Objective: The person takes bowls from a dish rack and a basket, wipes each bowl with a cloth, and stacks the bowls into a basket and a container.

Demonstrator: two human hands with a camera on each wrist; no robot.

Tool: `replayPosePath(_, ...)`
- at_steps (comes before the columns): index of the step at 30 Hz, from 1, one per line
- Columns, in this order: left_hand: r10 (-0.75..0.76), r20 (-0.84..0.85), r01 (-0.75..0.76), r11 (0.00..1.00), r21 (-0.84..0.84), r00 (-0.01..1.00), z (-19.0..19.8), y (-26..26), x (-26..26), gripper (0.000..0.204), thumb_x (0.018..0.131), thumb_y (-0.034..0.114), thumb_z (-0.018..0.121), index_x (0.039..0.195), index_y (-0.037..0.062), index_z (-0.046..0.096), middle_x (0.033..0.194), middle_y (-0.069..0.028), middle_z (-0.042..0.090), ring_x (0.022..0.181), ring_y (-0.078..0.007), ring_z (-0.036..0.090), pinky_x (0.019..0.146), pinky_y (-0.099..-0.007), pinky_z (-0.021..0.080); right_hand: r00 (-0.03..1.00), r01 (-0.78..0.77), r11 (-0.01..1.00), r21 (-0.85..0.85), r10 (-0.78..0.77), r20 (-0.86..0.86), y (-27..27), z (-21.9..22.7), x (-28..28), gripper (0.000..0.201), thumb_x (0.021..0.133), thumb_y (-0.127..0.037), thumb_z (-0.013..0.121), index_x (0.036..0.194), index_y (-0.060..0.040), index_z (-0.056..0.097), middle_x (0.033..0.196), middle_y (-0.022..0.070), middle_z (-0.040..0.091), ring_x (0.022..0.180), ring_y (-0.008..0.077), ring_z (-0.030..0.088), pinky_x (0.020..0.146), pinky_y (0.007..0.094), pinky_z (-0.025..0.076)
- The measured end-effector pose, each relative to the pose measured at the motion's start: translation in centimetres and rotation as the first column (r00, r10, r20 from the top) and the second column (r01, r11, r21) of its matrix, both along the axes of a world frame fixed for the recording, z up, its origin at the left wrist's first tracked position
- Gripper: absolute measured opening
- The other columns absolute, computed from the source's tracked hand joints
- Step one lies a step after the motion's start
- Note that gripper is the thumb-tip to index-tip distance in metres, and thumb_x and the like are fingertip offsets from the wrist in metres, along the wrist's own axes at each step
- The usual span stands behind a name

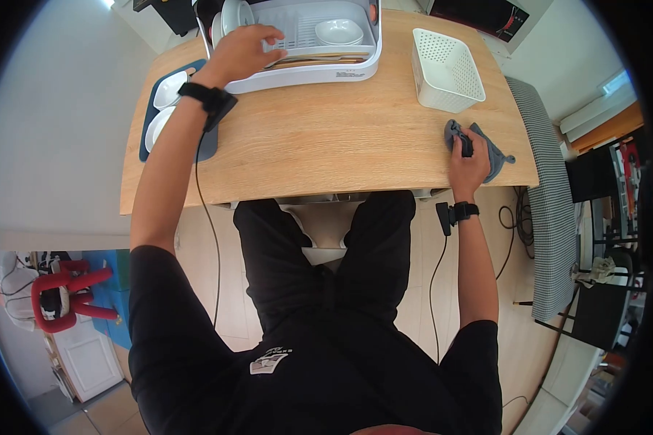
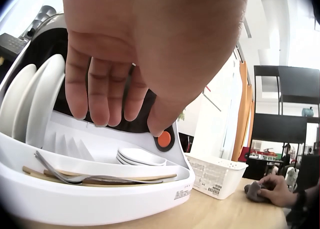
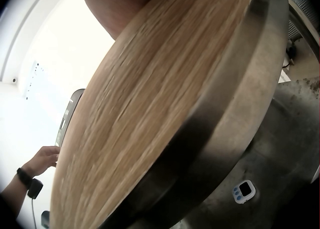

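Observation:
Over the front left of a white dish rack [image 1: 305, 77], my left hand [image 1: 245, 52] hovers with its fingers loosely extended and nothing in them. Below it in the left wrist view, a fork [image 2: 75, 178] and wooden chopsticks [image 2: 155, 177] lie in the rack's front compartment. White plates [image 2: 46, 101] stand upright at the rack's left, and small white dishes [image 2: 142, 156] are stacked toward its right. At the table's right, my right hand [image 1: 470, 168] grips a bunched grey cloth [image 1: 495, 154] against the tabletop. The right wrist view mostly shows the table edge.
A white perforated basket [image 1: 450, 76] stands at the back right of the wooden table [image 1: 326, 138]. On the left, a blue-grey tray [image 1: 209, 145] holds white bowls [image 1: 170, 90]. A cable [image 1: 209, 217] runs from the left wrist over the table's front edge.

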State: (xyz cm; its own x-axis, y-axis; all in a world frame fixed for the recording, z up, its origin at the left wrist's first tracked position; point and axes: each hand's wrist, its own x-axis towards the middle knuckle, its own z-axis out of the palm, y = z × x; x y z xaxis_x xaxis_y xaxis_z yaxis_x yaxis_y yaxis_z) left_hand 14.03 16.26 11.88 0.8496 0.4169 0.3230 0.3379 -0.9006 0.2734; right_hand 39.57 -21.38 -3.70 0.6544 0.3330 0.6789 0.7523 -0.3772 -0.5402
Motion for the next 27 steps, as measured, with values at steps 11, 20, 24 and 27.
replayPosePath(11,-0.032,0.087,0.044,0.99,-0.135,0.996,-5.3,-1.2,10.7,0.043,0.092,0.038,0.071,0.126,0.0125,0.07,0.117,-0.0079,0.072,0.092,-0.0225,0.067,0.085,-0.0361,0.054,0.999,-0.031,0.999,0.038,0.031,-0.006,0.1,0.0,0.1,0.02,0.084,-0.006,0.073,0.104,-0.0073,0.071,0.103,0.0092,0.071,0.094,0.0286,0.068,0.083,0.0365,0.053)
replayPosePath(20,0.248,0.446,0.258,0.542,-0.8,0.86,-5.3,-1.6,12.6,0.036,0.096,0.022,0.067,0.128,0.0048,0.066,0.118,-0.0075,0.072,0.083,-0.0105,0.063,0.07,-0.0267,0.051,0.999,-0.027,0.997,0.067,0.03,-0.033,0.2,0.0,0.0,0.019,0.085,-0.005,0.072,0.104,-0.0061,0.071,0.103,0.0088,0.071,0.094,0.0274,0.068,0.082,0.0355,0.053)
replayPosePath(24,0.458,0.666,0.632,0.254,-0.732,0.588,-6.3,-4.1,12.0,0.037,0.1,0.016,0.061,0.133,0.001,0.058,0.111,-0.0065,0.066,0.069,-0.0081,0.05,0.059,-0.0228,0.042,0.998,-0.025,0.999,0.042,0.028,-0.055,0.1,0.1,-0.1,0.02,0.086,-0.003,0.074,0.106,-0.0022,0.071,0.104,0.011,0.071,0.095,0.027,0.068,0.086,0.0333,0.052)
replayPosePath(27,0.566,0.701,0.751,0.202,-0.628,0.434,-8.7,-6.1,11.0,0.026,0.101,0.016,0.062,0.123,0.0019,0.064,0.1,-0.0079,0.068,0.063,-0.0078,0.051,0.052,-0.0208,0.039,0.998,-0.023,0.999,0.04,0.025,-0.054,0.1,-0.1,0.1,0.021,0.086,-0.004,0.075,0.106,-0.0024,0.071,0.104,0.0109,0.071,0.095,0.0268,0.068,0.086,0.0331,0.052)
